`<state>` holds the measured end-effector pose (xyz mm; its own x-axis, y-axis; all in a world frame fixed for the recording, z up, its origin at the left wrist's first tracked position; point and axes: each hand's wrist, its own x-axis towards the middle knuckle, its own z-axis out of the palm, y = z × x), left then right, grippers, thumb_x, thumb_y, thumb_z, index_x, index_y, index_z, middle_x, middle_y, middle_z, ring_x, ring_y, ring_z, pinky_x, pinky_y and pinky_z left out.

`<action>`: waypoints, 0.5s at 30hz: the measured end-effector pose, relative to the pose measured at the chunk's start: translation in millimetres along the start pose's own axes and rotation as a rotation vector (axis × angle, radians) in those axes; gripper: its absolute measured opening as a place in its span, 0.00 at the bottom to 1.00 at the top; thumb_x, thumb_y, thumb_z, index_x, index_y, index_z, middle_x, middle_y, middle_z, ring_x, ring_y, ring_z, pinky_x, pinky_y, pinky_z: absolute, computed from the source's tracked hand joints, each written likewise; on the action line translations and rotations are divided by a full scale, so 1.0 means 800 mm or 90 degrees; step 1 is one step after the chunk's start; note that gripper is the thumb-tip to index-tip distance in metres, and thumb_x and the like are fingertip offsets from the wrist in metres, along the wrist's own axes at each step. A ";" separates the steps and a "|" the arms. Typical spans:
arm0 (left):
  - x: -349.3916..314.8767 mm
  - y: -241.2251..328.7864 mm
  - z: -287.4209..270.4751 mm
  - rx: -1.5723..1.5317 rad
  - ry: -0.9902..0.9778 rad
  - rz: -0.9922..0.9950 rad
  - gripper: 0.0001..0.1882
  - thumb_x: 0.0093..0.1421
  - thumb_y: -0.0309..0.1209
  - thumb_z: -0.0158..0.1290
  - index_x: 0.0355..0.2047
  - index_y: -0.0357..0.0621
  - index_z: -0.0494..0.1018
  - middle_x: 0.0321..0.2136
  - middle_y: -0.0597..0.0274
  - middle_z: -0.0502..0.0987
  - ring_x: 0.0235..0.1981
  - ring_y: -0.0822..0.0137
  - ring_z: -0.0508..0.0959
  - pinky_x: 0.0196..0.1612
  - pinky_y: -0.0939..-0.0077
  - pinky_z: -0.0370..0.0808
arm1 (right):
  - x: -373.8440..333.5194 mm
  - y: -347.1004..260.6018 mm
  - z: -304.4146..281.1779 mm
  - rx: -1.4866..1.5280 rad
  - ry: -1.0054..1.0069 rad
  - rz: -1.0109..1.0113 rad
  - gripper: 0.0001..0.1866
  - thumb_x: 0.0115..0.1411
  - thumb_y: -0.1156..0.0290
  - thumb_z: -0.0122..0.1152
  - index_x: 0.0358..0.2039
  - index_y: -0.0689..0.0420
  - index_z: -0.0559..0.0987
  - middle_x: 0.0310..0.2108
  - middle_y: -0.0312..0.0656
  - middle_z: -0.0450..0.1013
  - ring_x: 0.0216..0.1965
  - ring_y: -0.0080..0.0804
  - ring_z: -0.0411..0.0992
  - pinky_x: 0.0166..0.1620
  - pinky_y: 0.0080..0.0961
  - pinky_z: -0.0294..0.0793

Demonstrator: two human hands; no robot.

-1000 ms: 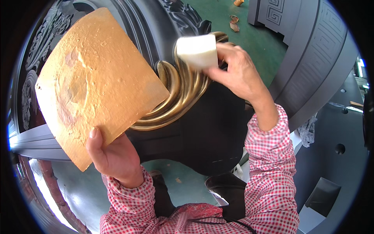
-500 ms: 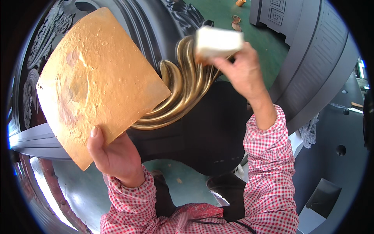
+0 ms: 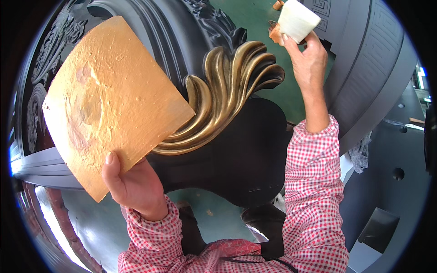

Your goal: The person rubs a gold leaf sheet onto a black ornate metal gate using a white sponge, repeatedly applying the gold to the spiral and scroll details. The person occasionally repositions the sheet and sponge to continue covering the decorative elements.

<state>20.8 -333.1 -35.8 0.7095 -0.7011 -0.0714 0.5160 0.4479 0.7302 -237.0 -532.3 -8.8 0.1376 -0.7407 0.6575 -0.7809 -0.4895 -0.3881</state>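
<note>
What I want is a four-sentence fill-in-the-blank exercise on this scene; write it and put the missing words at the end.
1. Of the two held things, the gold board and the pale block, the larger is the ____.
2. Touching or apart: the pale block in the right grip and the gilded carving are ____.
3. The left grip has its ____ pressed on the board's upper face.
4. The floor beyond the carving is coloured ____.

Missing words: board; apart; thumb; green.
</note>
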 end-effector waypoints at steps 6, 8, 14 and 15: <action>0.001 -0.003 -0.002 -0.010 0.010 0.007 0.26 0.58 0.31 0.44 0.56 0.34 0.57 0.51 0.50 0.68 0.51 0.58 0.71 0.51 0.62 0.72 | -0.010 -0.008 0.005 -0.015 -0.133 -0.028 0.12 0.49 0.65 0.62 0.29 0.59 0.74 0.26 0.42 0.70 0.34 0.41 0.69 0.40 0.35 0.66; 0.000 -0.003 -0.001 0.001 0.008 0.001 0.26 0.57 0.31 0.45 0.56 0.35 0.57 0.51 0.52 0.68 0.51 0.59 0.70 0.52 0.62 0.69 | -0.011 -0.007 0.011 -0.016 -0.161 -0.107 0.11 0.48 0.66 0.62 0.29 0.58 0.75 0.26 0.40 0.70 0.34 0.39 0.69 0.39 0.34 0.65; 0.001 -0.003 0.001 0.029 0.013 0.000 0.28 0.56 0.31 0.46 0.56 0.36 0.57 0.52 0.55 0.67 0.53 0.62 0.68 0.55 0.62 0.64 | 0.010 0.009 0.006 -0.128 -0.097 -0.139 0.10 0.48 0.65 0.63 0.29 0.55 0.75 0.27 0.36 0.70 0.32 0.35 0.69 0.37 0.32 0.64; 0.002 -0.002 0.001 0.031 0.007 -0.002 0.27 0.56 0.31 0.46 0.56 0.36 0.57 0.52 0.55 0.67 0.53 0.62 0.68 0.54 0.62 0.64 | 0.007 -0.004 0.008 -0.111 -0.113 -0.157 0.11 0.48 0.64 0.63 0.29 0.55 0.74 0.27 0.36 0.70 0.32 0.35 0.69 0.37 0.31 0.64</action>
<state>20.6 -335.5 -36.5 0.7137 -0.6958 -0.0807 0.4944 0.4187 0.7618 -229.9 -537.5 -8.1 0.4268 -0.6864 0.5888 -0.8010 -0.5891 -0.1061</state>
